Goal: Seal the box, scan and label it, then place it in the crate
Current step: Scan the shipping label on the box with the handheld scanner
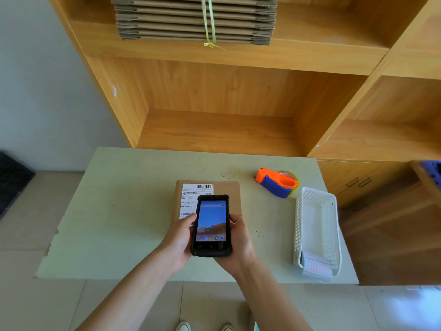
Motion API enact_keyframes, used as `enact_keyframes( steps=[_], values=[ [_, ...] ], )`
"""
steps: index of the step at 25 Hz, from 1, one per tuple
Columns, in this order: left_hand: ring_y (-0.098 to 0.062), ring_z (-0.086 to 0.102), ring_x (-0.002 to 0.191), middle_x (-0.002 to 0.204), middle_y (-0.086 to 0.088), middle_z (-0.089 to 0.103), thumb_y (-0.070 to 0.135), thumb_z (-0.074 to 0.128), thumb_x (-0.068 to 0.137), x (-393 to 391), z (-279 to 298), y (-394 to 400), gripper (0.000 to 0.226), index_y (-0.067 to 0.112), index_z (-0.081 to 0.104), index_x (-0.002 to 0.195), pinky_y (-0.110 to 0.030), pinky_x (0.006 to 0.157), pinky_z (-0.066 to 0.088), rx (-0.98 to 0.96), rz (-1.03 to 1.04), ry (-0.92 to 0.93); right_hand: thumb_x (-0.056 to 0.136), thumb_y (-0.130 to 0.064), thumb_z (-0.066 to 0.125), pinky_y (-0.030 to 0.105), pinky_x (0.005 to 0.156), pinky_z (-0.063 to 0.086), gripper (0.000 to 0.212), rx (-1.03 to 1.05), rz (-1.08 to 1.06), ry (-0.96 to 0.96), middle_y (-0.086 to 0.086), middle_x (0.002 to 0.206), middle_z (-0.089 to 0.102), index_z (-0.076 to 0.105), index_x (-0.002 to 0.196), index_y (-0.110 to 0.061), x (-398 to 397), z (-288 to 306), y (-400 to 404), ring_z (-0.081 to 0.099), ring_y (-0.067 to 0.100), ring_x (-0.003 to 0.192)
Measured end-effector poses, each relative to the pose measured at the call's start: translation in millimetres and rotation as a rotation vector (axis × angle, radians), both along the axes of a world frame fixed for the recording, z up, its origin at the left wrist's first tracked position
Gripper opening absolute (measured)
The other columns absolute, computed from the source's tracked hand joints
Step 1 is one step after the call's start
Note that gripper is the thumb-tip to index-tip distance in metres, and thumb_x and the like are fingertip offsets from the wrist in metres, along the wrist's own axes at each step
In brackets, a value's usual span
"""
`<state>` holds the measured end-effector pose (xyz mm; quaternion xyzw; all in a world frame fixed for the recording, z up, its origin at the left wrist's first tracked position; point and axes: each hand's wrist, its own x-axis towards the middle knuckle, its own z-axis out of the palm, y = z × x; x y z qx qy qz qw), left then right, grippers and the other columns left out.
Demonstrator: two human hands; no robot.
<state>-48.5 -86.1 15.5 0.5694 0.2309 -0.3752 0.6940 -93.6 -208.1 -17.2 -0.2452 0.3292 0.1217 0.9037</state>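
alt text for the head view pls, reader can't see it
Both hands, left hand and right hand, hold a black handheld scanner with lit screen over a labelled brown cardboard box on a pale green table. An orange-and-blue tape dispenser and white plastic basket sit to the right.

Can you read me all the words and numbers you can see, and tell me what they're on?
Label on the box: a barcode and rows of small print, too small and blurred to read.
Scanner screen, held in the left hand and right hand: icons only, no readable words.
Paper roll in the white basket: faint red print, too blurred to read.
Tape dispenser: no text visible.
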Motion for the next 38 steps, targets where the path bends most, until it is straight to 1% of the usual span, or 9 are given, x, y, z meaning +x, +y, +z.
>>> enact_keyframes(
  steps=[2, 7, 11, 15, 19, 25, 29, 33, 38],
  values=[
    [-0.023, 0.073, 0.075, 0.092, -0.011, 0.078, 0.024, 0.046, 0.101, -3.8, -1.6, 6.6, 0.029, 0.011, 0.071, 0.108, -0.031, 0.062, 0.056, 0.035, 0.005, 0.003, 0.093, -0.034, 0.037, 0.041, 0.083, 0.056, 0.053, 0.051, 0.017, 0.029, 0.022, 0.116, 0.068, 0.070, 0.121, -0.003, -5.2, -0.5, 7.2, 0.068, 0.036, 0.093],
    [-0.020, 0.073, 0.064, 0.083, -0.011, 0.078, 0.017, 0.042, 0.101, -16.4, -3.6, 19.3, 0.032, 0.008, 0.072, 0.101, -0.030, 0.058, 0.055, 0.124, 0.021, 0.050, 0.094, -0.039, 0.036, 0.044, 0.083, 0.056, 0.055, 0.139, 0.044, 0.103, 0.025, 0.111, 0.070, 0.078, 0.103, -0.003, -19.8, -3.8, 23.9, 0.070, 0.038, 0.088],
    [-0.019, 0.072, 0.062, 0.081, -0.010, 0.078, 0.016, 0.042, 0.101, -25.4, -1.4, 26.2, 0.030, 0.007, 0.070, 0.104, -0.026, 0.052, 0.055, 0.157, 0.051, 0.067, 0.094, -0.039, 0.036, 0.046, 0.078, 0.059, 0.057, 0.126, 0.055, 0.152, 0.026, 0.109, 0.071, 0.079, 0.099, -0.002, -25.7, -4.1, 36.0, 0.072, 0.039, 0.084],
    [-0.020, 0.072, 0.059, 0.075, -0.008, 0.077, 0.014, 0.042, 0.100, -27.9, 2.3, 33.5, 0.031, 0.007, 0.072, 0.099, -0.025, 0.049, 0.054, 0.184, 0.064, 0.065, 0.094, -0.037, 0.036, 0.042, 0.073, 0.059, 0.056, 0.111, 0.043, 0.199, 0.024, 0.104, 0.073, 0.080, 0.092, -0.003, -24.5, 1.0, 44.8, 0.073, 0.037, 0.077],
    [-0.023, 0.071, 0.060, 0.071, -0.009, 0.076, 0.012, 0.041, 0.100, -28.6, 6.9, 39.6, 0.032, 0.007, 0.073, 0.094, -0.026, 0.045, 0.053, 0.224, 0.079, 0.061, 0.092, -0.033, 0.036, 0.039, 0.070, 0.057, 0.054, 0.084, 0.079, 0.250, 0.023, 0.101, 0.074, 0.081, 0.086, -0.003, -21.6, 8.1, 51.8, 0.068, 0.036, 0.085],
    [-0.028, 0.070, 0.072, 0.083, -0.016, 0.074, 0.010, 0.038, 0.100, -29.5, 14.0, 47.2, 0.034, 0.005, 0.071, 0.094, -0.028, 0.048, 0.055, 0.251, 0.100, 0.057, 0.095, -0.027, 0.032, 0.037, 0.067, 0.048, 0.046, 0.082, 0.111, 0.280, 0.022, 0.097, 0.072, 0.072, 0.100, -0.006, -19.6, 18.6, 60.6, 0.062, 0.036, 0.087],
    [-0.028, 0.071, 0.075, 0.089, -0.017, 0.073, 0.010, 0.038, 0.101, -30.2, 17.7, 46.9, 0.033, 0.004, 0.070, 0.097, -0.028, 0.048, 0.056, 0.261, 0.078, 0.065, 0.095, -0.026, 0.031, 0.035, 0.063, 0.051, 0.045, 0.085, 0.108, 0.286, 0.021, 0.099, 0.072, 0.071, 0.104, -0.007, -22.0, 21.3, 60.6, 0.062, 0.036, 0.087],
    [-0.028, 0.071, 0.074, 0.090, -0.018, 0.073, 0.009, 0.037, 0.101, -32.0, 18.7, 45.1, 0.033, 0.003, 0.070, 0.100, -0.030, 0.051, 0.057, 0.248, 0.068, 0.067, 0.096, -0.026, 0.030, 0.037, 0.068, 0.053, 0.047, 0.061, 0.109, 0.288, 0.022, 0.099, 0.073, 0.072, 0.104, -0.007, -24.7, 20.7, 59.1, 0.064, 0.037, 0.089],
    [-0.025, 0.070, 0.067, 0.079, -0.014, 0.074, 0.008, 0.037, 0.101, -36.1, 18.9, 44.1, 0.034, 0.004, 0.070, 0.096, -0.027, 0.045, 0.054, 0.245, 0.081, 0.068, 0.096, -0.027, 0.029, 0.034, 0.060, 0.054, 0.048, 0.058, 0.113, 0.297, 0.021, 0.096, 0.073, 0.072, 0.102, -0.007, -27.4, 18.8, 57.2, 0.064, 0.035, 0.083]
  ],
)
